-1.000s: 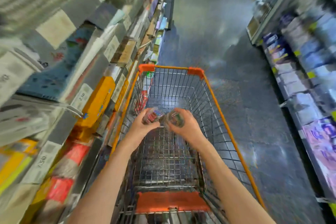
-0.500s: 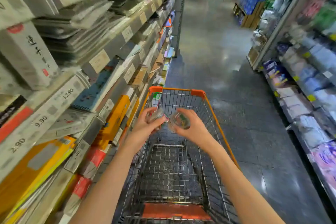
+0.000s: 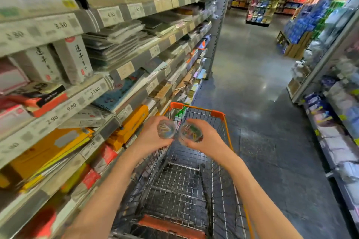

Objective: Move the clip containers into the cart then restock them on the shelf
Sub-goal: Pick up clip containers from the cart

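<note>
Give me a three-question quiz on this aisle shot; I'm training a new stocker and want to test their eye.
1. True or false: each hand holds its own clear clip container.
2. Where are the containers? A) on the cart floor B) held above the cart C) on a shelf
3. Fill in: the shelves of stationery stand on the person's ____ side.

Key
1. True: the left hand holds the left container, the right hand the right container.
2. B, above the cart.
3. Left: the stationery shelves.
</note>
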The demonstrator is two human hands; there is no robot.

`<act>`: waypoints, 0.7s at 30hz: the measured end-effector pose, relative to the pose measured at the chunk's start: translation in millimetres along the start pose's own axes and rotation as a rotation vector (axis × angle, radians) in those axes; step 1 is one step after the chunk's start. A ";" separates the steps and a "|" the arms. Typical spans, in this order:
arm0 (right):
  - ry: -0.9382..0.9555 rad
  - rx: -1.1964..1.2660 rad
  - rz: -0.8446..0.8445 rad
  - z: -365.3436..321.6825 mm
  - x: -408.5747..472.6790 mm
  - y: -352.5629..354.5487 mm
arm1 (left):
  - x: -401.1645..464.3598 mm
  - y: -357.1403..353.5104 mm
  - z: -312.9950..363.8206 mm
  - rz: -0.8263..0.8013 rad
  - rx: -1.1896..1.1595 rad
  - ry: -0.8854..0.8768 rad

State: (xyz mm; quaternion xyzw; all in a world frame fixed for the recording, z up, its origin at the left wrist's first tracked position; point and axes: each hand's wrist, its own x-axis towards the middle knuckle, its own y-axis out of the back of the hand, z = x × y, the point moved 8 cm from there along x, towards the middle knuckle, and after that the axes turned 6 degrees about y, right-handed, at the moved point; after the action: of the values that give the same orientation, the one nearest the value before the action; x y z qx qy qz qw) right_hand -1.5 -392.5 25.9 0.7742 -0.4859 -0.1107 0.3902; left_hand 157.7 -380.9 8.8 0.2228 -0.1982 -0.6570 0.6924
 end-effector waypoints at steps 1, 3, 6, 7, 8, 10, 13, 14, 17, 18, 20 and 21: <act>0.012 -0.002 -0.029 -4.3 -2.6 -1.8 | -7.8 2.9 1.9 0.008 0.031 -0.002; 0.043 -0.021 -0.095 -14.8 -7.1 -6.8 | -22.0 11.1 2.4 0.019 0.102 0.008; 0.097 -0.045 -0.158 -33.0 -10.9 -14.8 | -43.5 27.5 -1.2 0.046 0.201 0.010; 0.123 -0.049 -0.181 -40.9 -11.6 -18.4 | -51.8 33.8 -3.3 0.059 0.220 0.023; 0.154 -0.052 -0.206 -50.4 -11.6 -23.1 | -61.6 42.0 -5.2 0.081 0.237 0.037; 0.210 -0.062 -0.274 -71.9 -9.3 -37.3 | -84.7 61.5 -9.5 0.124 0.313 0.080; 0.285 -0.113 -0.363 -106.4 -5.0 -60.5 | -117.4 91.6 -16.7 0.156 0.409 0.130; 0.314 -0.117 -0.383 -119.3 -4.0 -68.3 | -128.5 102.5 -18.6 0.174 0.421 0.142; 0.404 -0.099 -0.423 -158.4 -3.0 -89.5 | -161.0 134.9 -22.6 0.237 0.478 0.213; 0.432 -0.100 -0.435 -170.6 -3.3 -96.2 | -171.4 145.0 -23.3 0.258 0.502 0.235; 0.482 -0.103 -0.462 -194.9 -4.7 -108.2 | -193.6 163.4 -22.3 0.291 0.529 0.278; 0.504 -0.105 -0.476 -206.3 -5.8 -114.1 | -205.0 172.6 -23.4 0.314 0.532 0.296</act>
State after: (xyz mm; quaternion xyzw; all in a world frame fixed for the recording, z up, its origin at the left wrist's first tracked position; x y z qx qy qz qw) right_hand 185.1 -259.7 82.0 0.8477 -0.1739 -0.0287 0.5003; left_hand 300.9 -168.7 91.5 0.4551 -0.2919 -0.4286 0.7239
